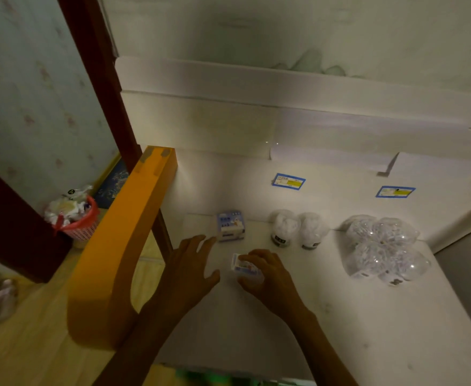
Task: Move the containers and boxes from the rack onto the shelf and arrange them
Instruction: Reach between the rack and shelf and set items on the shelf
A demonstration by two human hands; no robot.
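A small white box (pixel 245 266) with blue and red print, its lettering too blurred to read, sits gripped in the person's right hand (pixel 267 277), fingers curled over its top and thumb beneath, low over the white shelf (pixel 368 324) near its middle. The left hand (pixel 192 266) hovers just beside it, fingers spread and holding nothing, their tips close to a second, larger box (pixel 231 225) in blue and white that stands further back; its printed face shows a cartoon figure, but no words can be made out. To the right of that box stand two round clear jars (pixel 298 228) filled with white contents, touching each other, each with a dark label near the base that cannot be read. Further right lies a cluster of four clear containers (pixel 382 249) packed against one another, close to the shelf's right edge. Two blue-bordered stickers (pixel 288 181) with yellow bands are fixed to the surface behind the goods; their text is illegible. The front half of the shelf lies bare below the wrists. An orange wooden rail (pixel 123 246) bounds the shelf on the left, and beyond it a red basket (pixel 79 221) stuffed with white wrappers stands on the floor.
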